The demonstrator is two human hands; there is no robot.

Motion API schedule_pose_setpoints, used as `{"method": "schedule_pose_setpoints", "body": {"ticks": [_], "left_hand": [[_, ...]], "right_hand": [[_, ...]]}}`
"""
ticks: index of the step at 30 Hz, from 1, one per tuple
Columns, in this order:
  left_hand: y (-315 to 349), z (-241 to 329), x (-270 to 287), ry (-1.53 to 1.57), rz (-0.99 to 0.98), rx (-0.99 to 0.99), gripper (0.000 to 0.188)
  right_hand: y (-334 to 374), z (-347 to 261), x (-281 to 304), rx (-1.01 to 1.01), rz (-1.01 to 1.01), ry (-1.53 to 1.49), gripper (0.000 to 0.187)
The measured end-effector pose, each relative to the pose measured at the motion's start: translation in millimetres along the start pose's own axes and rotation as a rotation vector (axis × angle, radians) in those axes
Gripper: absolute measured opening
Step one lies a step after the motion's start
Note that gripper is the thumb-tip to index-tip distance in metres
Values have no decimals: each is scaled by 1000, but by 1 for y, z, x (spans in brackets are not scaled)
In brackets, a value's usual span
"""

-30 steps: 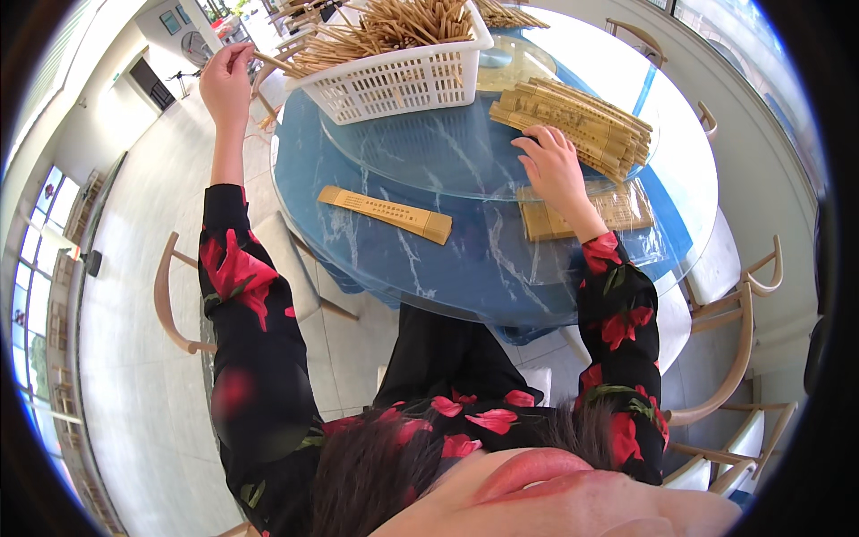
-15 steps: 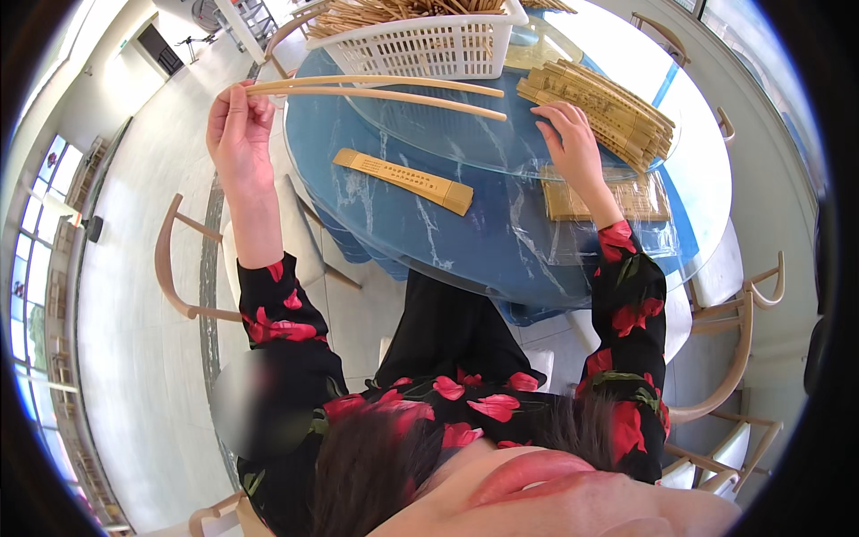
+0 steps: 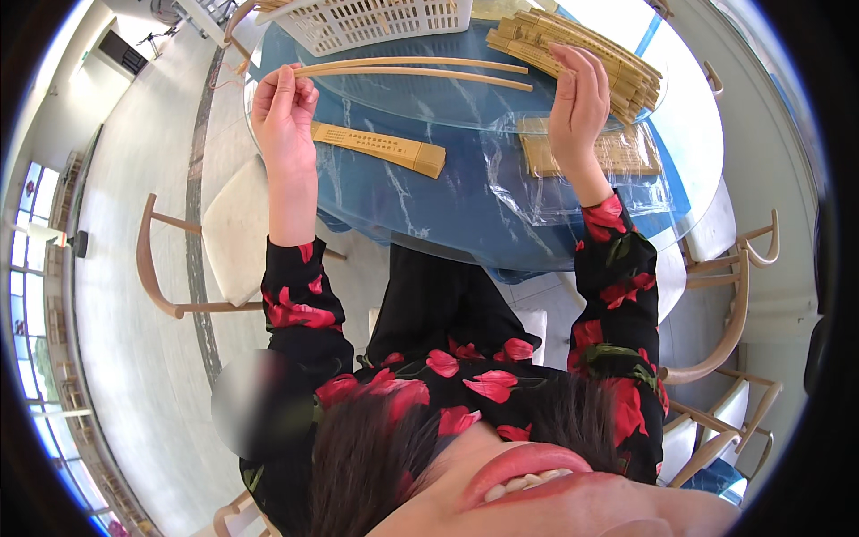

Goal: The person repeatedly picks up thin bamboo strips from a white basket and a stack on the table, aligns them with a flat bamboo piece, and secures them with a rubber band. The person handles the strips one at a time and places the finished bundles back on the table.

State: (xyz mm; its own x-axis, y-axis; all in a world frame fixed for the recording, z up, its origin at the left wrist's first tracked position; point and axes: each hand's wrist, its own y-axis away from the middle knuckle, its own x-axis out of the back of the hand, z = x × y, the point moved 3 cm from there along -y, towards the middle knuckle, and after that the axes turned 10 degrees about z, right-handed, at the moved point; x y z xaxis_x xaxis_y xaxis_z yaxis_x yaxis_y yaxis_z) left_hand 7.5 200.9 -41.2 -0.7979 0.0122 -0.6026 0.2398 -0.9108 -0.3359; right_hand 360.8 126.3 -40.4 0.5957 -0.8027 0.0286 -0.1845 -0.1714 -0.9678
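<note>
Between the thumb and fingertips of my left hand (image 3: 284,115) are the ends of a pair of light wooden chopsticks (image 3: 429,62). They point right across the table, their far ends slightly apart. My right hand (image 3: 580,107) is raised with nothing in it, fingers loosely bent and thumb apart. Behind its fingers lies a heap of printed tan paper sleeves (image 3: 617,67). A smaller fanned stack of such sleeves (image 3: 380,149) rests on the blue table, in front of my left hand. Beside my right wrist, a clear plastic packet (image 3: 637,152) contains more tan paper.
At the far side of the round blue table (image 3: 420,210) stands a white slatted plastic basket (image 3: 371,25), partly cut off by the frame. A pale-seated wooden chair (image 3: 237,233) is at the left, and another chair's curved wooden frame (image 3: 738,313) at the right.
The view has shifted. My left hand has moved right with the chopsticks still in its grasp. My right hand has come up from the edge of the sleeve heap, its fingers turned upward.
</note>
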Motion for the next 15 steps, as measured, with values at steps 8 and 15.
{"method": "schedule_pose_setpoints", "body": {"ticks": [8,15], "left_hand": [[64,-58,-31,63,-53,255,15],[85,-62,-41,497,-237,675,29]], "right_hand": [[44,-43,-40,268,-632,243,41],[34,-49,-27,147,-593,56,36]]}}
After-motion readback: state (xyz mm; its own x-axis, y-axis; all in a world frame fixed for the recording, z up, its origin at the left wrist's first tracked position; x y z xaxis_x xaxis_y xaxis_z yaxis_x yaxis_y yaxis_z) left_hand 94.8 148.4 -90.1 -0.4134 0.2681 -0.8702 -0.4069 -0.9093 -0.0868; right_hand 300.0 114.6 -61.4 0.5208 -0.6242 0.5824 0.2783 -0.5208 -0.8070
